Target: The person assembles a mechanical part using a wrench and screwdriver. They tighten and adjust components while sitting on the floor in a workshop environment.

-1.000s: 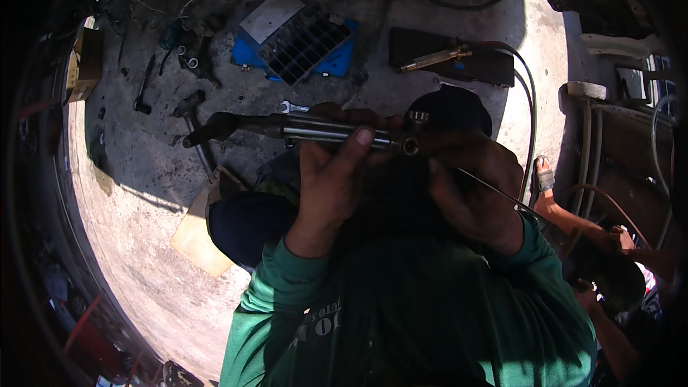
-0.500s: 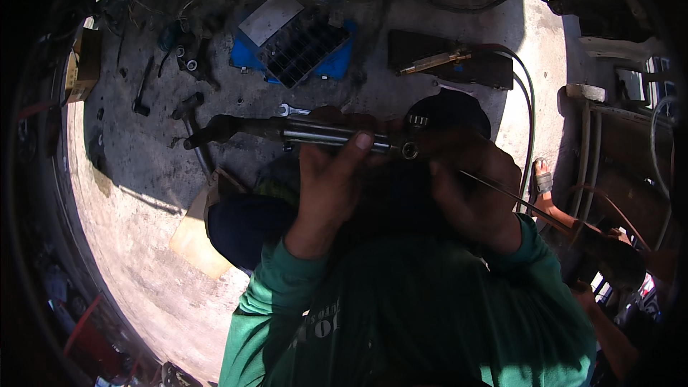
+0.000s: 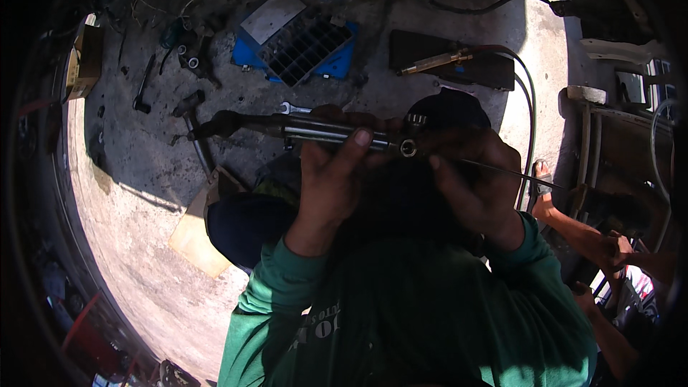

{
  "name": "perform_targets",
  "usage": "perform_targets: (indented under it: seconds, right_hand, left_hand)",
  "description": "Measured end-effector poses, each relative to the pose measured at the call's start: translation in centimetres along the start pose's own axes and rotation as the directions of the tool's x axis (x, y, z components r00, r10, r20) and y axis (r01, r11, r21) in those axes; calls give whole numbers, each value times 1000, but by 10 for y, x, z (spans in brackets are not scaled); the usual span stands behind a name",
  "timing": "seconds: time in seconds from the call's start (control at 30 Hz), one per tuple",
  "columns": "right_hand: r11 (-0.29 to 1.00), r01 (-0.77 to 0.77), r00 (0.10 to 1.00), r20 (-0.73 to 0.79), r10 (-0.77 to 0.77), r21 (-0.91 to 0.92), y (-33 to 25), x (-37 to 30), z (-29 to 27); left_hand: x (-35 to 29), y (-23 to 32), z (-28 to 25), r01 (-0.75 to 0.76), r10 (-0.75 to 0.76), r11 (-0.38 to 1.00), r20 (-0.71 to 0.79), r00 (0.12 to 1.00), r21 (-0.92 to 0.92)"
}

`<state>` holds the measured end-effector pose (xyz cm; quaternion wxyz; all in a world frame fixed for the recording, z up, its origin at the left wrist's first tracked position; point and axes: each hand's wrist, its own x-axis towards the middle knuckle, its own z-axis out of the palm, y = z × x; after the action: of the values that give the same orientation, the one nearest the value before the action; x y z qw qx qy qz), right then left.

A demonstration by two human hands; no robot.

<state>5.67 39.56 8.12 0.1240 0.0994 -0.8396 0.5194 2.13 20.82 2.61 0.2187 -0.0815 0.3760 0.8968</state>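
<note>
A long, dark metal assembly that looks like a steering rack lies across both hands, above my lap. My left hand is closed round its shiny cylindrical part, thumb on top. A dark, rounded joint forms its left end. Close to my right hand, a short toothed stub sticks up beside a round ring-like opening. My right hand is closed on the assembly's right part, its fingers deep in shadow. From that hand a thin metal rod runs out to the right, its far end lost in the dark.
A hammer and a wrench lie on the concrete floor. Farther off are a blue case with a compartment tray and a brass torch with its hose on a dark flat box. Another person's foot and arms show at right.
The thin rod on the right has swung upward, and the other person's arms behind it show more. My left hand keeps its hold and has hardly moved.
</note>
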Motion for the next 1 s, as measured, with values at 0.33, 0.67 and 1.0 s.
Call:
perform_targets:
  seconds: [0.33,0.67,1.0]
  right_hand:
    - [998,51,998,-19,-52,-42,-2,-5,9]
    - [989,145,988,51,-146,13,-1,-3,1]
    - [998,58,998,-37,-59,-24,-13,-17,-2]
  left_hand:
    - [-2,2,-6,12,-8,993,29,1000,-114]
    - [-8,-6,-15,-30,29,999,39,999,34]
    - [-9,-8,-2,-3,4,1000,61,998,-15]
